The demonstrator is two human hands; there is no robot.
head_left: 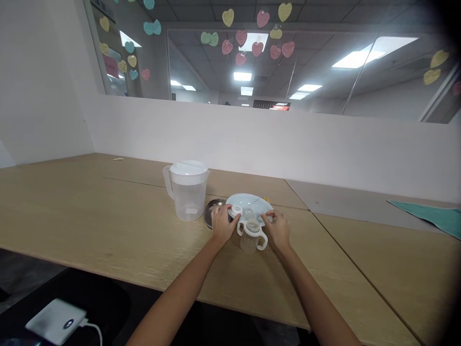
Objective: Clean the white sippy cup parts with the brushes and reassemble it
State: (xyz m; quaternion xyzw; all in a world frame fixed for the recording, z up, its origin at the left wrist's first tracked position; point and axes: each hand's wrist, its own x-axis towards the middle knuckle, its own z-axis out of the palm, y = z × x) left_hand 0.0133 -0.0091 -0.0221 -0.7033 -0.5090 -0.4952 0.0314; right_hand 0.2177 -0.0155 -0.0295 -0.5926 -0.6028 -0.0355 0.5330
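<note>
My left hand (222, 225) is closed on a white screw ring (236, 211), gripped by its edge over the plate's left side. Fingers pinched, my right hand (277, 228) is at the right rim of a pale blue plate (239, 197); whatever small thing it holds is too unclear to name. Between my hands, in front of the plate, a clear baby bottle (249, 242) stands uncapped, with a white two-handled holder (262, 240) around its neck. A clear dome-shaped cover (248, 214) appears on the plate. My left hand partly hides a round metal dish (209, 214).
Left of the dish stands a clear plastic pitcher (189, 199) with a white lid. Something small and yellow (266, 199) shows behind the plate. A green cloth (432, 216) lies far right. Below the table's left edge is a white power bank (55, 321) with a cable.
</note>
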